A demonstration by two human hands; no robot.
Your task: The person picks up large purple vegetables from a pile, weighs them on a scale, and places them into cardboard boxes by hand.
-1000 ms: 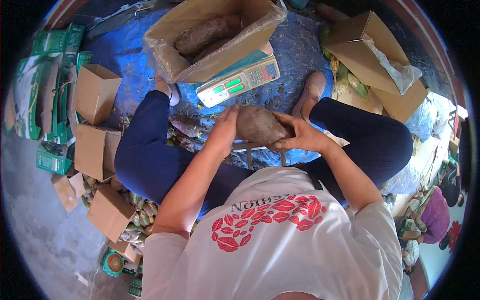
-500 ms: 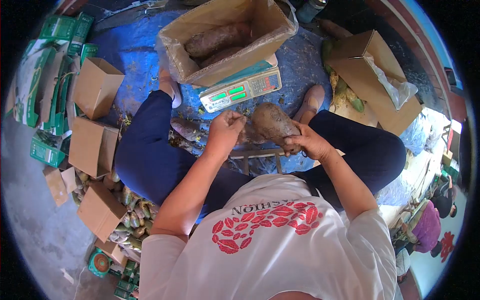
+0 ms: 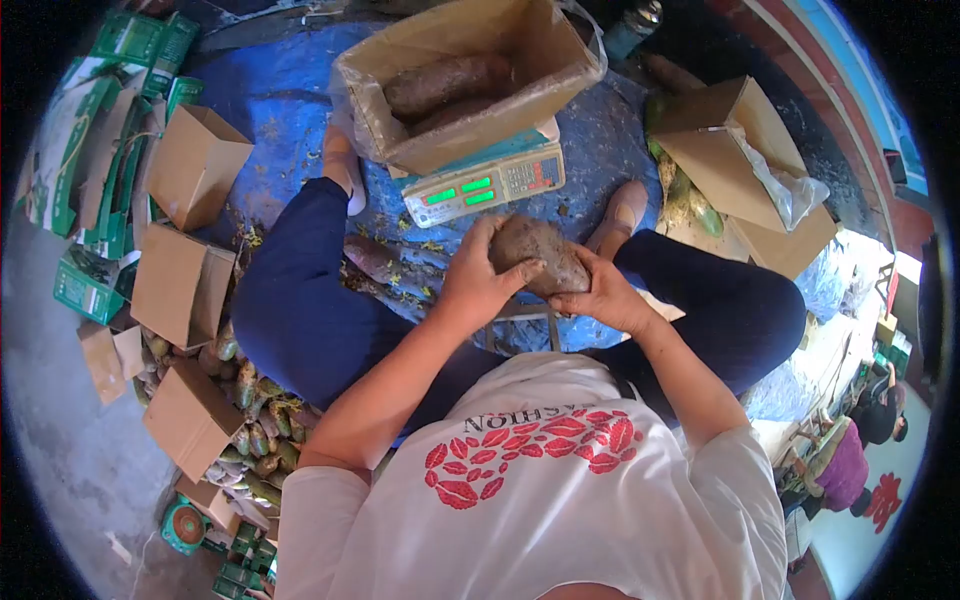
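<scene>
Head view, held tuber (image 3: 528, 250), scale (image 3: 485, 192) beyond, carton (image 3: 480, 130) atop

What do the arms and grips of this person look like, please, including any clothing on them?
The left grip and right grip are bare hands without gloves. Both forearms are uncovered, with no watch visible at the wrists. The short, plain white sleeves belong to a white shirt with red lip-like prints and dark lettering.

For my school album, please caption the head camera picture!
Left hand and right hand hold a brown tuber near a cardboard box on a scale.
</scene>
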